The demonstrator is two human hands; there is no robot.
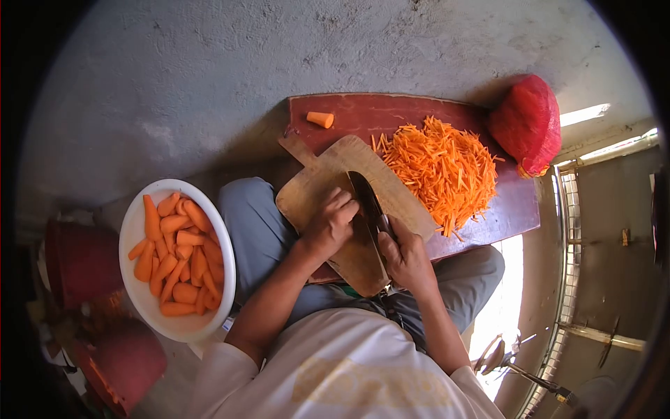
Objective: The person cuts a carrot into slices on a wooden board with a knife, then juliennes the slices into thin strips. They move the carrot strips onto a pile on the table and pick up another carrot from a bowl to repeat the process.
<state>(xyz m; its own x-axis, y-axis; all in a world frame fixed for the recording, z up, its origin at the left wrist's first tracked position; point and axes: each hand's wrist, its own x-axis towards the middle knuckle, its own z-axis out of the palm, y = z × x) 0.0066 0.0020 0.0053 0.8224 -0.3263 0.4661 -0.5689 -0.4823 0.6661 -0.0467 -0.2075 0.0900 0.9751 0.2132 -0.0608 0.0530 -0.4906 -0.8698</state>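
Note:
A wooden cutting board (349, 157) lies at an angle on the red table in front of me. My right hand (406, 257) is closed round the handle of a dark-bladed knife (364, 195), whose blade points up and left over the board. On the board's left part, my left hand (335, 220) has its fingers curled beside the blade; whatever they hold, if anything, is hidden. Shredded carrot (447, 167) is heaped right of the board. Beyond the board's handle, a short carrot piece (320, 119) lies on the tabletop.
A white basin (130, 276) of peeled carrots stands at the left. A red mesh bag (528, 122) rests on the far right end of the red table (520, 209). Red containers (129, 359) stand at the lower left. A wall (209, 77) runs behind the table.

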